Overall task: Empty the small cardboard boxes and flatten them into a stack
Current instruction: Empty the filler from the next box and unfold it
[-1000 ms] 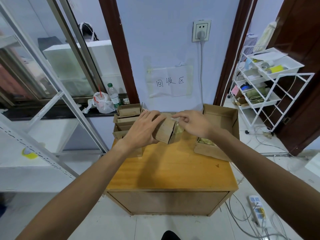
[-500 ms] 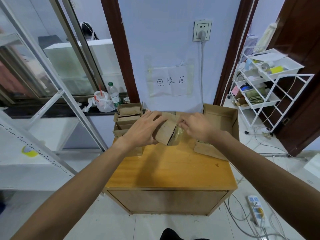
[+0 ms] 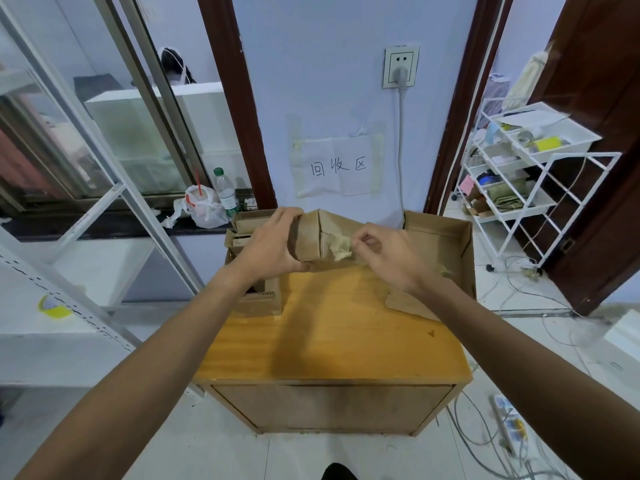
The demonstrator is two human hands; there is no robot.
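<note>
since half a second ago the small cardboard box (image 3: 313, 237) has come up off the worktop (image 3: 346, 334) and been turned, so a vertical corner edge now faces the camera; both hands have risen with it.

the box is held in the air over the back edge of the worktop, near its middle. its long axis seems to run roughly left to right along that back edge, though the left end is hidden in the palm, so i cannot be sure. the left hand (image 3: 273, 244) grips that left end, fingers curled over the top and thumb underneath. the right hand (image 3: 391, 254) pinches a crumpled yellowish wad (image 3: 341, 247) between thumb and forefinger, right against the box's near right face; the other fingers are loosely curled.

counted: one box in the hands. a pile of small boxes (image 3: 247, 223) sits at the back left corner, partly behind the left hand, so its number cannot be told. one more small box (image 3: 265, 296) stands at the left edge under the left forearm. one large open carton (image 3: 440, 244) lies at the back right corner, with one more yellowish scrap (image 3: 445, 271) in it beside the right wrist.
</note>
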